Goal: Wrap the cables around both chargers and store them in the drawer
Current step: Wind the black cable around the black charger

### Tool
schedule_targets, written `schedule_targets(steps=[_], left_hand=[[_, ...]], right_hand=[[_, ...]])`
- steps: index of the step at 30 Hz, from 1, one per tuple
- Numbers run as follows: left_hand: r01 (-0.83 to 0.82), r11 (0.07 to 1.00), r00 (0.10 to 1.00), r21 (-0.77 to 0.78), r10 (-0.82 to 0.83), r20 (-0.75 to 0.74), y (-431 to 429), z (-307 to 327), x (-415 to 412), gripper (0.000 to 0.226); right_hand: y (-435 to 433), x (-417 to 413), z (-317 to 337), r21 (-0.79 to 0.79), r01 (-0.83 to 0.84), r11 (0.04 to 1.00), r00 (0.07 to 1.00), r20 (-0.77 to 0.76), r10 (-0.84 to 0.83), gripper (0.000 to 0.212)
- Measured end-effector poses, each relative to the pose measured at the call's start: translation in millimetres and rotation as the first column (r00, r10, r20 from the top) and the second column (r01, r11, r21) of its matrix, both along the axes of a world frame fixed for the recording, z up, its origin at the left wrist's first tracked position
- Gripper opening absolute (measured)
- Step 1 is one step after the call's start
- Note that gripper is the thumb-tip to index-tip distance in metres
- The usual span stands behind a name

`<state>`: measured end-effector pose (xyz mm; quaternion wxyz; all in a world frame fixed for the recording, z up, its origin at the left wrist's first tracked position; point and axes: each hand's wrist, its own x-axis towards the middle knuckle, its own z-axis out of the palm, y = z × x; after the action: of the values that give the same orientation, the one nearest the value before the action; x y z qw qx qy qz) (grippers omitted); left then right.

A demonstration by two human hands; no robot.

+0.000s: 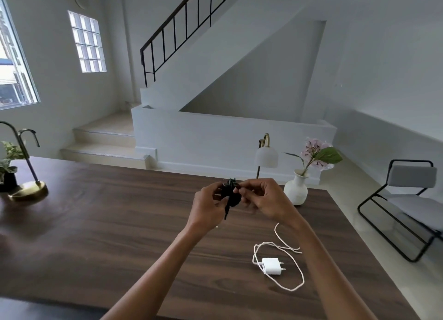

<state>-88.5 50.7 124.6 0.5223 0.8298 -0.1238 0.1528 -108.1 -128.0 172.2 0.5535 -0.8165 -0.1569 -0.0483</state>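
Observation:
Above the middle of the dark wooden table [119, 224], both my hands hold a black charger [232, 195] with its black cable wound around it. My left hand [208, 206] grips the charger body from the left. My right hand [261, 200] pinches the cable at the charger's top right. A short black cable end hangs down below the charger. A white charger [272, 266] lies flat on the table near my right forearm, its white cable [296, 271] sprawled in a loose loop around it. No drawer is in view.
A white vase with a pink flower [297, 190] and a small white-shaded lamp [266, 155] stand at the table's far right. A brass-based lamp [28, 190] and a potted plant [8, 166] stand at the far left. A grey chair [407, 200] sits right of the table.

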Motion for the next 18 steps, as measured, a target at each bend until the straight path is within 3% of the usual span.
schedule_targets(steps=[2, 4, 7, 10, 14, 18], left_hand=[[0.009, 0.998, 0.998, 0.068, -0.013, 0.056, 3, -1, -3, 0.032], [0.001, 0.991, 0.994, 0.131, -0.015, 0.107, 8, -5, -4, 0.034], [-0.009, 0.979, 0.991, 0.203, -0.019, 0.133, 13, -19, -8, 0.035], [0.017, 0.966, 0.997, 0.259, -0.038, 0.074, 14, -46, -13, 0.028], [0.049, 0.982, 0.996, 0.184, -0.034, -0.082, 16, -85, -14, 0.024], [0.064, 0.992, 0.990, 0.105, -0.050, -0.132, 20, -103, -6, 0.034]], right_hand=[[1, 5, -7, -0.032, 0.072, 0.997, 0.996, 0.053, -0.070, 0.013], [2, 6, -18, 0.058, 0.098, 0.993, 0.994, 0.041, -0.101, 0.011], [9, 0, -44, 0.278, 0.158, 0.948, 0.985, -0.115, -0.130, 0.014], [20, -7, -76, 0.365, 0.227, 0.903, 0.961, -0.234, -0.147, 0.015], [30, -12, -104, 0.433, 0.311, 0.846, 0.923, -0.350, -0.160, 0.014], [30, -7, -116, 0.449, 0.329, 0.831, 0.911, -0.381, -0.155, 0.015]])
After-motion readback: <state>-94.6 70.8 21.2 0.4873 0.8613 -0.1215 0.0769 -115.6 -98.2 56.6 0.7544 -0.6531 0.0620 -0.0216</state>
